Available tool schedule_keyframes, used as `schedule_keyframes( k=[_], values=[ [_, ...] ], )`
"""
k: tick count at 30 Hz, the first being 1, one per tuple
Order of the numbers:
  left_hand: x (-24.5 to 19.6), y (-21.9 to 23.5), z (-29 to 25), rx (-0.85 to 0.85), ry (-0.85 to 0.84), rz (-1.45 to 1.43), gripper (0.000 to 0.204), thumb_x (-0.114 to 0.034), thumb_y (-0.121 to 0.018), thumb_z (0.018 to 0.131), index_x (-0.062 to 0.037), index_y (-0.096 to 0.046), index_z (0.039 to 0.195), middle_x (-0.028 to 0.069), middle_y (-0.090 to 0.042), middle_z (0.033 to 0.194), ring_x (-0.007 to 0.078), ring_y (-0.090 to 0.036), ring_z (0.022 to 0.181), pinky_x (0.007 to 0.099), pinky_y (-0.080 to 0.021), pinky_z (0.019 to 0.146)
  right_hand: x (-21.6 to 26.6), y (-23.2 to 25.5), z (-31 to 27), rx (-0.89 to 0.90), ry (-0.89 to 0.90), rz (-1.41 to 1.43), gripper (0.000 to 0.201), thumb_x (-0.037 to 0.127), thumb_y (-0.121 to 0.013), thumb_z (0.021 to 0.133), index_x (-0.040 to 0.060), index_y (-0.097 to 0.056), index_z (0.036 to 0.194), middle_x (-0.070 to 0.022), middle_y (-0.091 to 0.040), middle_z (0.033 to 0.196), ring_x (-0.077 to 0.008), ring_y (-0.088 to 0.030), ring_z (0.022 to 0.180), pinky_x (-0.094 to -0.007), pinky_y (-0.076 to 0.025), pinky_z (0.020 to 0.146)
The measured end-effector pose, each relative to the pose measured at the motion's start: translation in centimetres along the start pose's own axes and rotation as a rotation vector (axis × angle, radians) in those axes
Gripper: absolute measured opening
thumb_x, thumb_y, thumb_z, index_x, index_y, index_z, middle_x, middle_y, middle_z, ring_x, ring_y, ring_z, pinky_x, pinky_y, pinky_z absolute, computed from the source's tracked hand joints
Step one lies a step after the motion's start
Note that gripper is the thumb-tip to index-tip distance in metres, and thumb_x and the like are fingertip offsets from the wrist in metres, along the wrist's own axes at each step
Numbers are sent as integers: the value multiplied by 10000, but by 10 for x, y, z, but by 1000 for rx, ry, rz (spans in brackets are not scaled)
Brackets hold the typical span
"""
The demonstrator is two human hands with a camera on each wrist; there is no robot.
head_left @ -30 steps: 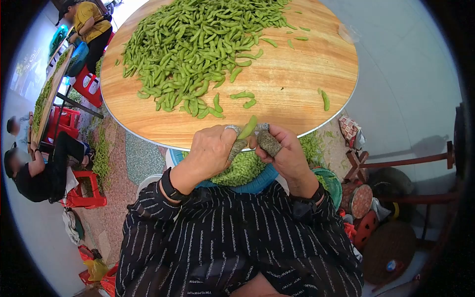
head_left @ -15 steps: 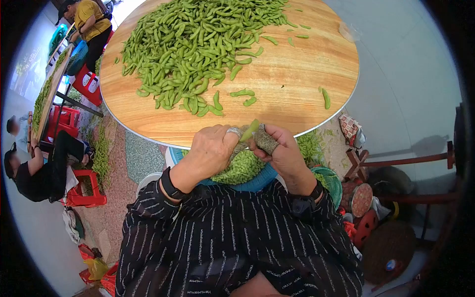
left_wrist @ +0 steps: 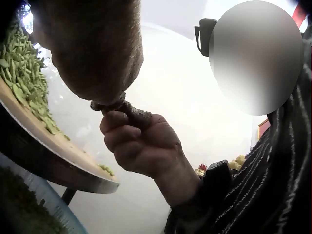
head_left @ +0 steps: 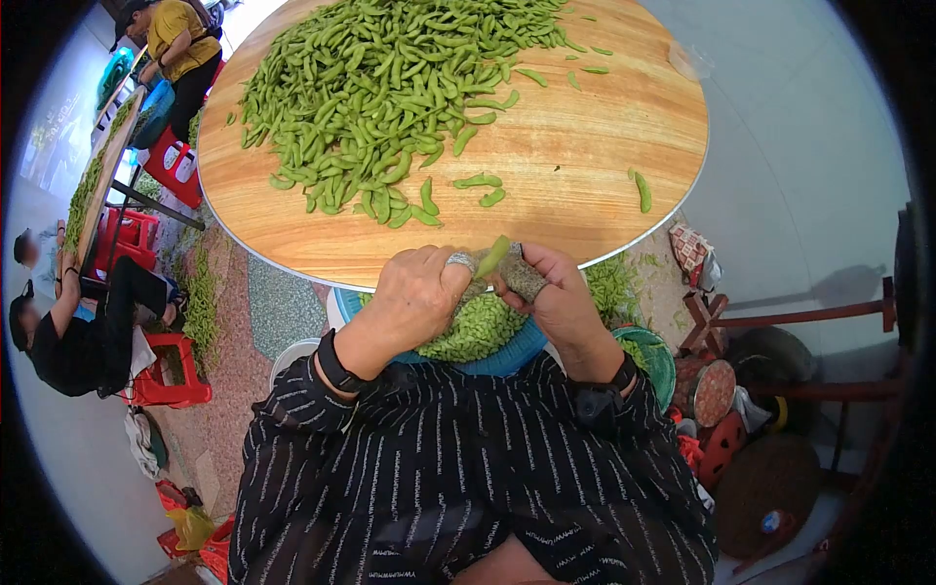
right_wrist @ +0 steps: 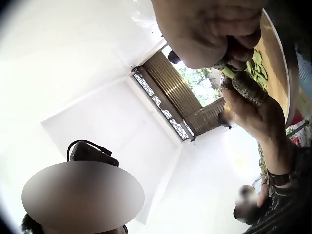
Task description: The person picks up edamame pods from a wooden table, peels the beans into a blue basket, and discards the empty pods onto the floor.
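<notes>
A smooth, curved green pod [head_left: 494,255] is sitting at the frame's center, slanting over the near edge of a round, wood-grained desk [head_left: 575,166]. Flattened pods [head_left: 370,107] are forming a heap at upper left. Glossy shelled beans [head_left: 473,333] are filling a blue basin [head_left: 519,355] below. Speckled finger covers [head_left: 527,278] are wrapping several digits. The left hand [head_left: 414,295] is bending inward, its grip pinching the pod; the right hand [head_left: 564,304] is mirroring it, its curled grip pinching the lower end.
</notes>
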State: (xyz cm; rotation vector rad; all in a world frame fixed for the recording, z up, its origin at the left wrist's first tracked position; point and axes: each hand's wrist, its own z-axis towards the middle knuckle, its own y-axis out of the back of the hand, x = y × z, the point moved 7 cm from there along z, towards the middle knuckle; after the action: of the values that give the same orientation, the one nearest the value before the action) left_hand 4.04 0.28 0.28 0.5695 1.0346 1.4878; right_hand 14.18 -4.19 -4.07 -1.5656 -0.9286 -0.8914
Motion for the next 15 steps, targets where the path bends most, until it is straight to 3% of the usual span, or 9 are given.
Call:
schedule_keyframes(
  k=[5, 7, 8, 10, 11, 13, 14, 15],
  values=[
    [7, -13, -8, 75, 98, -157, 234, -76, -572, 627, -7, -499, 838, 137, -523, 665, 289, -535, 600, 373, -418, 518, -11, 3, 4, -10, 27, 57, 121, 53, -462, 813, 20, -560, 876, 17, -540, 735, -35, -449, 615, -160, -356, 547],
    [13, -14, -11, -77, 160, -513, 258, -116, -586, 686, 2, -507, 901, 123, -513, 627, 259, -550, 591, 375, -415, 520, -10, 1, 6, 41, 80, 50, 119, 40, -464, 811, 9, -558, 878, 8, -541, 730, -41, -451, 615, -167, -361, 555],
    [10, -18, -10, -77, 161, -512, 258, -116, -586, 686, 2, -507, 901, 123, -513, 627, 259, -550, 591, 375, -415, 520, -9, -1, 6, 41, 80, 51, 119, 40, -464, 811, 9, -558, 878, 8, -541, 730, -41, -451, 615, -167, -361, 555],
    [17, -21, -14, -262, 328, -925, 262, -214, -538, 797, 1, -506, 944, 70, -485, 591, 177, -502, 516, 304, -383, 475, 1, -7, 4, 47, 177, 1, 115, 32, -467, 813, 3, -554, 881, 9, -536, 725, -45, -448, 612, -175, -364, 558],
    [17, -21, -17, -263, 327, -923, 262, -214, -538, 797, 1, -506, 944, 70, -485, 591, 177, -502, 516, 304, -383, 475, -1, -6, 5, 48, 178, 1, 115, 32, -467, 813, 3, -554, 881, 9, -536, 725, -45, -448, 612, -175, -364, 558],
    [25, -49, -29, -87, 679, -1527, 333, -324, -437, 872, -4, -505, 932, 17, -452, 586, 92, -420, 494, 223, -328, 456, 5, -7, 6, 107, 369, -99, 114, 21, -457, 813, -1, -549, 878, 11, -526, 714, -45, -445, 612, -179, -362, 559],
    [25, -50, -29, -86, 678, -1527, 333, -324, -437, 872, -4, -505, 932, 17, -452, 586, 92, -420, 494, 223, -328, 456, 5, -8, 5, 106, 370, -99, 114, 21, -457, 813, -1, -549, 878, 11, -526, 714, -45, -445, 612, -179, -362, 559],
    [21, -55, -29, -92, 702, -1738, 362, -353, -413, 878, -6, -503, 931, 8, -438, 586, 74, -383, 488, 199, -302, 454, 5, -7, 5, 74, 374, -128, 123, 10, -444, 809, 0, -546, 876, 14, -521, 709, -45, -441, 607, -180, -360, 555]
  ],
)
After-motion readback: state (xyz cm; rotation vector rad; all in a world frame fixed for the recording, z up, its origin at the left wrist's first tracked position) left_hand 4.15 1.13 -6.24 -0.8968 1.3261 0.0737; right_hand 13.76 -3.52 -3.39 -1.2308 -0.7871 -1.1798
